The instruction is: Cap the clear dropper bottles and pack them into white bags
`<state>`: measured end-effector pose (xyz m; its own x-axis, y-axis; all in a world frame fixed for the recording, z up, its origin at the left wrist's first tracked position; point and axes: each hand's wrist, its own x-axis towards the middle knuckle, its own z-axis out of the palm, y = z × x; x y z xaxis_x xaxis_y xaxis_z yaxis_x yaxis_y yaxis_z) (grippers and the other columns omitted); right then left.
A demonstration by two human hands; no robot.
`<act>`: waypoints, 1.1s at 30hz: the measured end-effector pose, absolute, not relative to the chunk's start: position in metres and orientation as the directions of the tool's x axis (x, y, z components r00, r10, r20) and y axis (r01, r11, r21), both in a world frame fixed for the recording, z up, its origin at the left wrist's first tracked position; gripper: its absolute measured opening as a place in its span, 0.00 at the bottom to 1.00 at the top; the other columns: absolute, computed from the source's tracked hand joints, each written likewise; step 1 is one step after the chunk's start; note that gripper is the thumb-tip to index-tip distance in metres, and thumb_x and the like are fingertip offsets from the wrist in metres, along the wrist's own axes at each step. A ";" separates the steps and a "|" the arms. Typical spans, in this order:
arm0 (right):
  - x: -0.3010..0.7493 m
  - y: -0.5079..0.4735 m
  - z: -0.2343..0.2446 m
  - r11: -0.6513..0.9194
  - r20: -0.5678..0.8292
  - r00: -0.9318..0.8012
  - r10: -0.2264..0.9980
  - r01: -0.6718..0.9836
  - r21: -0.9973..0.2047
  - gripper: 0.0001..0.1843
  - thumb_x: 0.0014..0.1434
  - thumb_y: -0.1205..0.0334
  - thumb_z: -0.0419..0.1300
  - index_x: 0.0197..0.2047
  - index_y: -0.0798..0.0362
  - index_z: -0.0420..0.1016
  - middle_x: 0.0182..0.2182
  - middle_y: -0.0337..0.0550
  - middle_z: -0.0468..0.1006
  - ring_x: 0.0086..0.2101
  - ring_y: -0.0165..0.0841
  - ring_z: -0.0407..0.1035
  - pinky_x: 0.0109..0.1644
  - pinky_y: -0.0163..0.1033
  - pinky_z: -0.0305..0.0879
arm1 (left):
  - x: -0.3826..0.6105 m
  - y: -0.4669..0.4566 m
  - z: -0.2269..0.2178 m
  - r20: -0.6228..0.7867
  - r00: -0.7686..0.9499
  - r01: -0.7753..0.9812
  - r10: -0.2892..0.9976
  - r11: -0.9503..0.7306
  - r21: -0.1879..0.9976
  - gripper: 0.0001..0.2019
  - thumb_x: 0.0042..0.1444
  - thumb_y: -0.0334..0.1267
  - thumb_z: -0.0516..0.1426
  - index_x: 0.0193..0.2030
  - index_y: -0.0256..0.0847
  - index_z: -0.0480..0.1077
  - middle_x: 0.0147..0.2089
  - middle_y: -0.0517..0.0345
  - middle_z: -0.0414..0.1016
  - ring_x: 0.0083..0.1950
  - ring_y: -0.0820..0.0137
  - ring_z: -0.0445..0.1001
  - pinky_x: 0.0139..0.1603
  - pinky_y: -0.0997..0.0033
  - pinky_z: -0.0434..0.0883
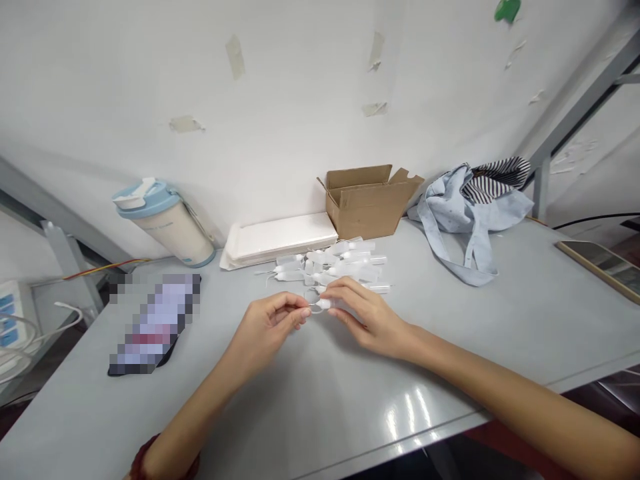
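My right hand (pixel 373 319) grips a small plastic bottle (pixel 324 304) with a white cone-shaped top, between thumb and fingers. Its body is mostly hidden behind those fingers. From the left, my left hand (pixel 277 320) pinches the thin tip that sticks out of the cone. A fine loop, like a thin strap, shows near the tip. Just beyond both hands lies a loose pile of similar small translucent bottles (pixel 353 270), several with white tops and thin strands pointing left.
Behind the pile stand an open cardboard box (pixel 367 213) and a flat white packet (pixel 283 239). A blue-lidded tumbler (pixel 167 223) and a blurred phone (pixel 157 327) are on the left. To the right lie a light-blue cloth bag (pixel 467 217) and another phone (pixel 605 267) on the grey table (pixel 500 320).
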<state>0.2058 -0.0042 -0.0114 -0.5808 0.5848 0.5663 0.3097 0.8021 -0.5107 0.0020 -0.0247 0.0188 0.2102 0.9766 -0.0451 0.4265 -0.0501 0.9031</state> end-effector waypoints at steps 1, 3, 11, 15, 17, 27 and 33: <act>0.206 -0.005 -0.011 0.804 0.568 -0.581 0.583 0.308 -0.510 0.14 0.63 0.70 0.49 0.52 0.53 0.63 0.42 0.50 0.68 0.43 0.36 0.66 0.44 0.43 0.69 | 0.002 -0.025 0.019 -0.049 0.202 0.418 0.978 -0.041 0.907 0.10 0.51 0.45 0.57 0.31 0.41 0.72 0.26 0.58 0.73 0.31 0.68 0.72 0.34 0.69 0.71; 0.206 -0.005 -0.010 0.805 0.573 -0.577 0.581 0.303 -0.511 0.14 0.63 0.70 0.49 0.52 0.52 0.62 0.42 0.50 0.69 0.43 0.36 0.66 0.44 0.44 0.70 | 0.002 -0.024 0.021 -0.046 0.189 0.405 0.981 -0.035 0.913 0.10 0.51 0.45 0.57 0.31 0.41 0.73 0.27 0.58 0.74 0.30 0.68 0.72 0.34 0.69 0.72; 0.207 -0.008 -0.007 0.797 0.584 -0.560 0.588 0.277 -0.536 0.14 0.63 0.70 0.49 0.52 0.53 0.63 0.42 0.50 0.69 0.43 0.36 0.67 0.44 0.44 0.69 | 0.001 -0.025 0.023 -0.043 0.211 0.359 0.977 -0.037 0.933 0.10 0.52 0.45 0.56 0.31 0.41 0.73 0.28 0.58 0.75 0.31 0.67 0.73 0.36 0.67 0.73; 0.207 -0.010 -0.005 0.803 0.607 -0.540 0.583 0.272 -0.530 0.14 0.63 0.69 0.49 0.51 0.52 0.63 0.42 0.49 0.69 0.42 0.36 0.67 0.43 0.43 0.70 | 0.001 -0.028 0.025 -0.041 0.220 0.382 0.975 -0.048 0.923 0.10 0.53 0.45 0.55 0.32 0.42 0.74 0.27 0.58 0.75 0.31 0.66 0.73 0.36 0.66 0.73; 0.206 -0.010 -0.004 0.808 0.625 -0.524 0.579 0.270 -0.523 0.13 0.63 0.69 0.49 0.51 0.52 0.64 0.41 0.49 0.70 0.42 0.35 0.68 0.43 0.43 0.70 | 0.000 -0.028 0.025 -0.037 0.224 0.385 0.974 -0.054 0.921 0.10 0.53 0.45 0.55 0.32 0.42 0.74 0.28 0.58 0.75 0.31 0.66 0.74 0.36 0.67 0.73; 0.204 -0.012 -0.003 0.817 0.646 -0.512 0.565 0.237 -0.526 0.13 0.62 0.71 0.50 0.50 0.54 0.65 0.40 0.49 0.70 0.41 0.35 0.67 0.43 0.42 0.69 | 0.000 -0.028 0.025 -0.058 0.243 0.290 0.968 -0.015 0.957 0.08 0.53 0.43 0.57 0.32 0.42 0.74 0.28 0.60 0.75 0.31 0.69 0.73 0.37 0.69 0.72; 0.204 -0.014 -0.001 0.815 0.645 -0.516 0.564 0.222 -0.534 0.13 0.62 0.71 0.50 0.50 0.53 0.65 0.40 0.49 0.70 0.41 0.35 0.67 0.43 0.43 0.69 | -0.002 -0.029 0.023 -0.065 0.241 0.289 0.968 -0.007 0.957 0.08 0.54 0.43 0.57 0.32 0.42 0.73 0.28 0.59 0.75 0.32 0.68 0.73 0.38 0.68 0.72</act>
<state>0.2039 -0.0135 -0.0014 -0.5158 0.5635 0.6452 0.2223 0.8154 -0.5345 -0.0018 -0.0294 0.0228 0.2405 0.9684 -0.0653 0.2887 -0.0072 0.9574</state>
